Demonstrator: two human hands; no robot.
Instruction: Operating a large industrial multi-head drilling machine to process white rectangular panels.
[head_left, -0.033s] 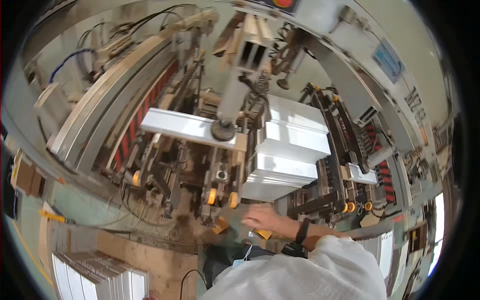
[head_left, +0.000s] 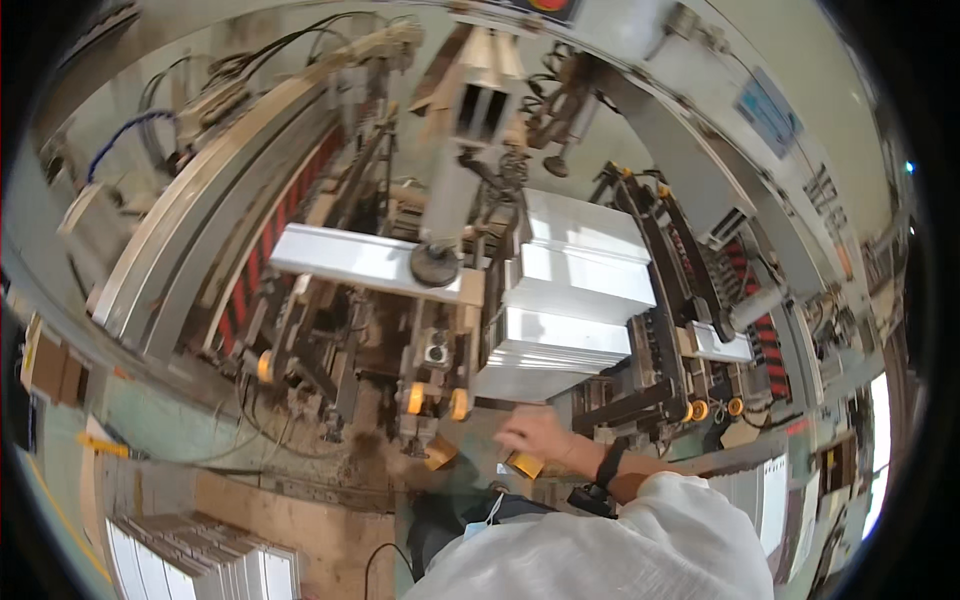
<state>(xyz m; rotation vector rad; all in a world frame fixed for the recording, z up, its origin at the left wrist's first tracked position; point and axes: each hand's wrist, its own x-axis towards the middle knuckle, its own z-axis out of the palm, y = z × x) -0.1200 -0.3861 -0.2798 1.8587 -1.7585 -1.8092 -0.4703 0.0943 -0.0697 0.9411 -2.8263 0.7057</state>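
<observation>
My right hand (head_left: 538, 433) reaches out from a white sleeve, with a black strap on the wrist (head_left: 607, 466). It hovers just below the front edge of a stack of silvery-white metal profiles (head_left: 565, 310) lying on the machine bed. The fingers look loosely apart and blurred, and I see nothing held in them. A small yellow block (head_left: 524, 465) sits right under the hand, and two yellow rollers (head_left: 432, 401) are to its left. My left hand is out of view.
A single white profile (head_left: 365, 257) lies across the machine under a round black press foot (head_left: 435, 265). A long rail (head_left: 190, 240) runs along the left. More white profiles (head_left: 195, 560) are stacked at the lower left, and a short profile piece (head_left: 722, 346) lies at the right.
</observation>
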